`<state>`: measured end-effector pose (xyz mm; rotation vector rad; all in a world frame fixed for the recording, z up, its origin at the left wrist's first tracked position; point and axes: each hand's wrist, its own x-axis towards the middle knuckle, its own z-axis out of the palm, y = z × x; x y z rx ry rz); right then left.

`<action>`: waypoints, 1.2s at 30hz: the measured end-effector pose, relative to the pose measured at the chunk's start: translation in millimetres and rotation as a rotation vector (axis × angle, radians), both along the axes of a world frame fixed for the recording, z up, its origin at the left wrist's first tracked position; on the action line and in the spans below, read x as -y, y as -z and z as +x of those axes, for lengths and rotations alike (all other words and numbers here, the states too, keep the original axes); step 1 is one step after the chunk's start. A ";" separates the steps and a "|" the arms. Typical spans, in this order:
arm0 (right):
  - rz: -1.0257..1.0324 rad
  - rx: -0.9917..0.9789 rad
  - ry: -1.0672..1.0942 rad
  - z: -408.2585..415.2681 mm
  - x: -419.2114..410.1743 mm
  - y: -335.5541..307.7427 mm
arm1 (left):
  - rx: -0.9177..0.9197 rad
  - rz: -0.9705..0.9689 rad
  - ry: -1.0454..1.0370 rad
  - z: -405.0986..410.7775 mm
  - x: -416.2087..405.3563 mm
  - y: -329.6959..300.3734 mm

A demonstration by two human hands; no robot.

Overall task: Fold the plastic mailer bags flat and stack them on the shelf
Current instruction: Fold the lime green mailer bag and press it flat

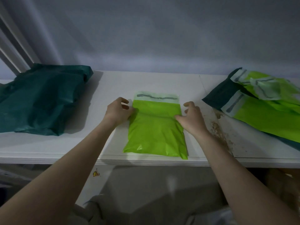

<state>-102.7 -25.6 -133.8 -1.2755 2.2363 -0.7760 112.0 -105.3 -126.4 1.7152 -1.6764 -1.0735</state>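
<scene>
The lime-green mailer bag (pixel 155 132) lies flat in the middle of the white shelf (pixel 65 146), its near end almost at the shelf's front edge and its pale sealing flap (pixel 156 97), marked with a grey strip, pointing toward the far wall. A crease runs across it just below the flap. The left hand (pixel 119 111) sits at the bag's left edge, fingers curled and thumb pressed to the plastic, so its grip appears to pinch that edge at the crease. The right hand (pixel 192 117) is at the right edge, fingers loosely bent and spread, fingertips touching the bag at the same crease; I cannot tell whether its grip really has hold of the plastic. To the far left on the shelf lies a crumpled dark green bag (pixel 42 99), well apart from the hands. On the right a loose pile of lime-green bags (pixel 266 111) rests over a dark one, flaps tilted up. Brown stains (pixel 219 127) mark the shelf just beside the right wrist.
</scene>
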 end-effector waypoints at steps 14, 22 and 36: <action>-0.156 0.122 0.101 0.1 11.4 -2.6 | -0.276 0.067 -0.100 -5.8 9.0 -4.7; -0.137 0.538 0.171 3.6 5.9 -15.4 | -0.621 0.289 -0.003 -8.4 -5.0 -20.8; -0.081 1.032 0.287 -1.2 -3.2 -31.1 | -0.753 0.380 -0.088 -16.6 -5.7 -18.2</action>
